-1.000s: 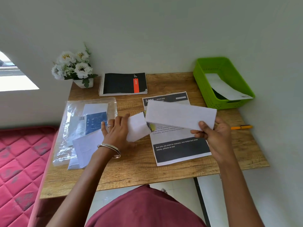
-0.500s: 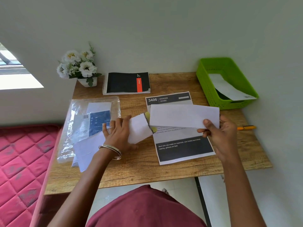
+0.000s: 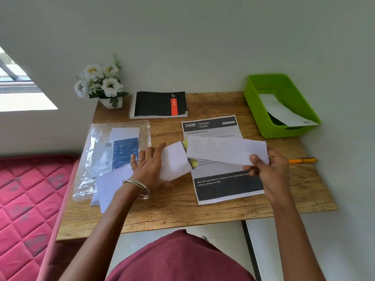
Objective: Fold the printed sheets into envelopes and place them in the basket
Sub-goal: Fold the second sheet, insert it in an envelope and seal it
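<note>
My right hand (image 3: 269,169) pinches the right end of a white envelope (image 3: 225,151) and holds it level above the desk. My left hand (image 3: 149,169) grips a folded printed sheet (image 3: 174,161). The sheet's yellow-printed end lies at the envelope's left end. Under both, another printed sheet (image 3: 227,187) headed "3406 Bedroom" lies flat on the wooden desk (image 3: 182,211). At the back right corner stands the green basket (image 3: 255,110), with one white envelope (image 3: 282,112) leaning inside it.
A clear plastic packet of envelopes (image 3: 113,151) lies at the left, with loose envelopes (image 3: 109,183) spilling from it under my left wrist. A black spiral notebook (image 3: 158,104) and a flower pot (image 3: 101,84) stand at the back. An orange pen (image 3: 302,160) lies right; a red mattress (image 3: 26,199) is left.
Both hands keep their hold and have hardly moved. The envelope has levelled out a little, and my view has shifted slightly to the left.
</note>
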Motion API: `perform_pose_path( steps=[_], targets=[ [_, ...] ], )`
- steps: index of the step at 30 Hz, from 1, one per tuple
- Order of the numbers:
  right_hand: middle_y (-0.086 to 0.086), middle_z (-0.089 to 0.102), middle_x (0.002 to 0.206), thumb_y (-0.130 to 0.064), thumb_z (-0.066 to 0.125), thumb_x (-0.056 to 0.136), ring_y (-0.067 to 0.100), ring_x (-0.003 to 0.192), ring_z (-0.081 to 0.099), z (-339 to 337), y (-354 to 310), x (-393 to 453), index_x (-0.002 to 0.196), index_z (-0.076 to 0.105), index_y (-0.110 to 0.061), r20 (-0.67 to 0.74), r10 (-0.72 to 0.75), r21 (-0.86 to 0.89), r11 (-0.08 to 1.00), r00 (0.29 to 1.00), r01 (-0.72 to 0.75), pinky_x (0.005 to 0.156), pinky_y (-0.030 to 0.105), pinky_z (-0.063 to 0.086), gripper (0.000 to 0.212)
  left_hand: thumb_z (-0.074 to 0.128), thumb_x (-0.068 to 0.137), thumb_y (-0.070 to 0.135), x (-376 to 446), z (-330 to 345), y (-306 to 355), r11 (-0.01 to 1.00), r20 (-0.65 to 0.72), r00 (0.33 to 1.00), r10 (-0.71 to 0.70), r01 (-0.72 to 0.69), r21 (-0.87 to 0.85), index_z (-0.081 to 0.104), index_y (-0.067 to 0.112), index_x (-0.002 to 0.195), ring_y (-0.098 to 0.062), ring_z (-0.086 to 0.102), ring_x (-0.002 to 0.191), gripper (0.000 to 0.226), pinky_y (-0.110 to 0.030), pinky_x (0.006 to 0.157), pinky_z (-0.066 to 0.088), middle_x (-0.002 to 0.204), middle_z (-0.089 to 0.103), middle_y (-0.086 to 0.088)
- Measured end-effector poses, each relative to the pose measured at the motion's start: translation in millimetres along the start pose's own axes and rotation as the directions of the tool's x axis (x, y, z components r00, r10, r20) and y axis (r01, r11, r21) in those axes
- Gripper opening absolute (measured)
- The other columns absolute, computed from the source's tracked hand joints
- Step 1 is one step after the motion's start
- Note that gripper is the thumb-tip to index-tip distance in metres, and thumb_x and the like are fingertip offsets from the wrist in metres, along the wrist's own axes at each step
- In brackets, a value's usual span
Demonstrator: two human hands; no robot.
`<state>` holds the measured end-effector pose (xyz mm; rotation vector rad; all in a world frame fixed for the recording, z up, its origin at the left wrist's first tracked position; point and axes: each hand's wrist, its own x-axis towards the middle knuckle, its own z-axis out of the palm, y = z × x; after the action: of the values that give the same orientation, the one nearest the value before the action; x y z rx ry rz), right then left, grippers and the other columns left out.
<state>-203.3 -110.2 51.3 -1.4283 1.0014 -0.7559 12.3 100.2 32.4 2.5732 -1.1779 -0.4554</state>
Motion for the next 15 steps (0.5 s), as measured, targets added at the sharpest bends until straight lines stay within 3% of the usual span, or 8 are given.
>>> perform_pose_path(
  steps=[11,15],
  targets=[
    [0.008,0.069,0.100,-0.012,0.061,0.090,0.027,0.064,0.071,-4.8,-17.1,-10.7,0.117,0.061,-0.007,0.111,-0.135,-0.073,0.987,0.985,0.144,0.045,0.023,0.052,0.027,0.078,0.058,0.049,-4.4,2.9,-0.3,0.996,-0.026,1.000,-0.013,0.015,0.093,0.003,0.023,0.145,-0.036,0.019,0.132,0.117,-0.063,0.110,0.000,0.136,0.024,-0.011],
    [0.010,0.069,0.098,-0.011,0.062,0.089,0.027,0.062,0.070,-1.5,-18.1,-12.7,0.120,0.060,-0.008,0.197,-0.091,-0.034,0.994,0.976,0.100,0.047,0.023,0.052,0.031,0.077,0.058,0.050,-6.9,4.9,1.8,0.993,-0.014,1.000,0.006,-0.005,0.116,-0.001,0.022,0.145,-0.038,0.017,0.132,0.120,-0.062,0.109,0.000,0.137,0.022,-0.012]
  ],
)
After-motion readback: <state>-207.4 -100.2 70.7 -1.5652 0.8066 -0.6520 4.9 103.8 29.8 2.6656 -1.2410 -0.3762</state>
